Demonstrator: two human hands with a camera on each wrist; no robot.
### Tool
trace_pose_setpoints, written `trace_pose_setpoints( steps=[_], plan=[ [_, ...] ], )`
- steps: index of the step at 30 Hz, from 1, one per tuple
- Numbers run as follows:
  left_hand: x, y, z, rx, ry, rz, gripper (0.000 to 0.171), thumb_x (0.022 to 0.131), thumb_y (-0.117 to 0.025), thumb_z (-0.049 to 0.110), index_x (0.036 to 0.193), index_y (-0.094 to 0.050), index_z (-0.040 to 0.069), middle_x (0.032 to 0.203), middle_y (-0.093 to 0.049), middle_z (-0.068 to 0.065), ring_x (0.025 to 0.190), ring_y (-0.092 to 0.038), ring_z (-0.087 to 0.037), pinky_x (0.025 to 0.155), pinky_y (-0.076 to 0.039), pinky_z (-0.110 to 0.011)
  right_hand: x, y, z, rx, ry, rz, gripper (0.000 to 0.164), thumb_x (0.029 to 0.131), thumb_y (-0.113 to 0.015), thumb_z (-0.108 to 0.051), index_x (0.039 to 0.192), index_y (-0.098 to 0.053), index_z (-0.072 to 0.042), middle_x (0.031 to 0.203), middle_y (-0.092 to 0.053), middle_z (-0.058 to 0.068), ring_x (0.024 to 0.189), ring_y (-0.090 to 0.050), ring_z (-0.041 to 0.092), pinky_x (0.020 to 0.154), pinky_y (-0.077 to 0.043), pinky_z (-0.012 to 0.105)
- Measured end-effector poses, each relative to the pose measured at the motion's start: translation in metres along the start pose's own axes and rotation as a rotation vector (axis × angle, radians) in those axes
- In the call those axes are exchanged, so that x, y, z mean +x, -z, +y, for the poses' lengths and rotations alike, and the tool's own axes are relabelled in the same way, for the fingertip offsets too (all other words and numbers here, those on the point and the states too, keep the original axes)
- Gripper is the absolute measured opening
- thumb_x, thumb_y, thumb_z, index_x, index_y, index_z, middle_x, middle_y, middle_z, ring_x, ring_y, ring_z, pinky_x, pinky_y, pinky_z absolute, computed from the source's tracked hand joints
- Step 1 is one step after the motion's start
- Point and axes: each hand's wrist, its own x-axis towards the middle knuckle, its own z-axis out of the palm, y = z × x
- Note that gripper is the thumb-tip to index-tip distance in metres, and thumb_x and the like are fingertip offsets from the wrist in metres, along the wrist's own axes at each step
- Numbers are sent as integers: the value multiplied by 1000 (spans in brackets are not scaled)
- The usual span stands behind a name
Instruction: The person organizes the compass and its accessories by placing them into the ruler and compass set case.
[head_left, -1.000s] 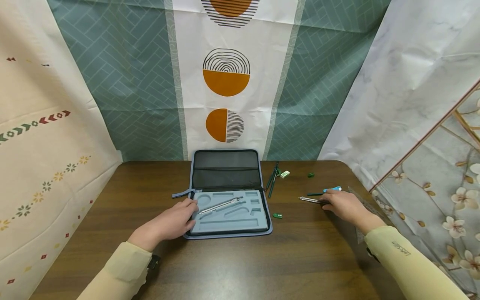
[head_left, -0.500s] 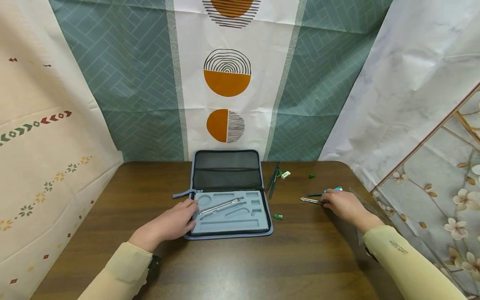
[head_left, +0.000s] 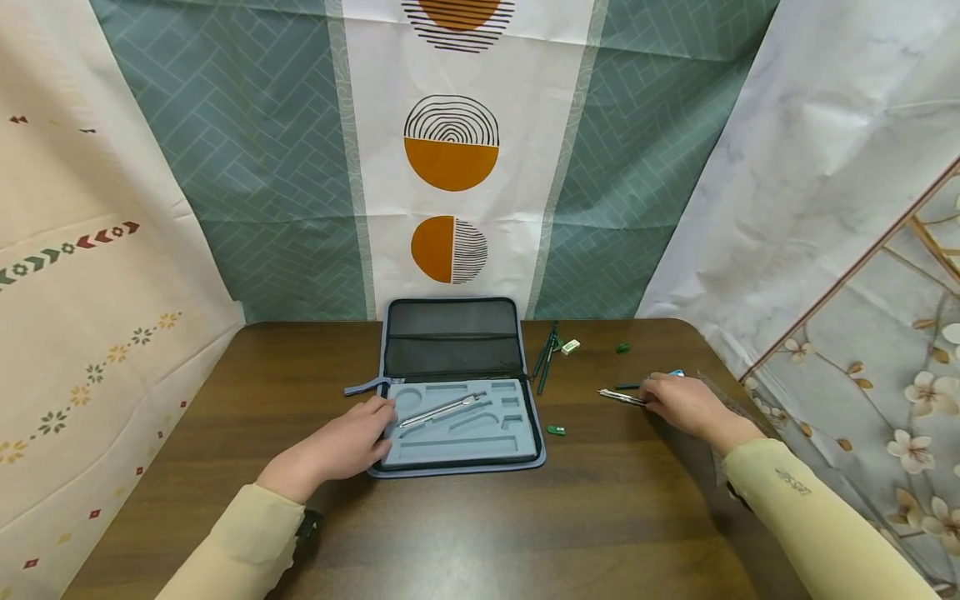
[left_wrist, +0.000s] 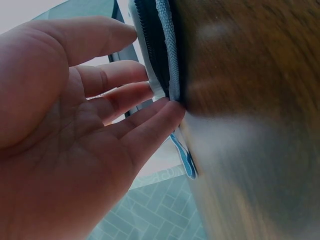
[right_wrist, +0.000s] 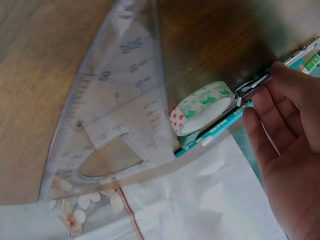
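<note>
My left hand (head_left: 337, 442) rests on the left edge of an open zip case (head_left: 532, 417), its loosely bent fingers touching the zipped rim (left_wrist: 170, 55). Inside the case, a blue-grey moulded tray (head_left: 450, 456) carries a silver compass (head_left: 438, 412) lying aslant. Over at the right, my right hand (head_left: 686, 407) pinches one end of a slim silver metal drawing tool, probably another compass (head_left: 619, 397), between thumb and fingers; it lies low at the tabletop. Beside that hand in the right wrist view are a printed roll of tape (right_wrist: 202, 105) and a turquoise pencil-like stick (right_wrist: 220, 127).
A clear set square (right_wrist: 110, 115) lies beyond the right hand. Dark green pencils (head_left: 545, 362), a white eraser (head_left: 571, 347), a small green item (head_left: 622, 348) and a green sharpener-like piece (head_left: 556, 431) lie right of the case. Patterned cloths hang around the brown table (head_left: 480, 525).
My right hand has shifted very slightly, and less of the blue item behind it shows. The left hand and the case stay put.
</note>
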Motion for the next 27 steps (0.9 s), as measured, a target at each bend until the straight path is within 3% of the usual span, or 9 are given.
trace_pose_setpoints(
  steps=[10, 18, 27],
  plan=[
    [-1, 2, 1, 12, -20, 12, 37, 104, -76, 11, 136, -65, -4, 142, -60, -22, 129, -60, -40, 106, -54, -56, 4, 1, -2, 62, -21, -59, 18, 93, -88, -9, 100, -72, -13, 90, -62, -8, 77, -62, 10, 68, -57, 39],
    [-1, 1, 1, 7, -18, 12, 37, 105, -74, 10, 138, -64, -6, 142, -60, -22, 130, -60, -41, 107, -54, -57, 6, 2, -2, 66, -31, -61, 20, 91, -88, -8, 96, -70, -15, 87, -58, -10, 74, -56, 7, 66, -53, 36],
    [0, -1, 0, 11, -14, 18, 36, 105, -73, 9, 136, -64, -6, 140, -60, -22, 129, -60, -40, 105, -55, -56, 6, -1, -2, 48, -19, -54, 18, 90, -86, -6, 95, -70, -14, 89, -62, -7, 76, -63, 12, 68, -58, 40]
  ],
)
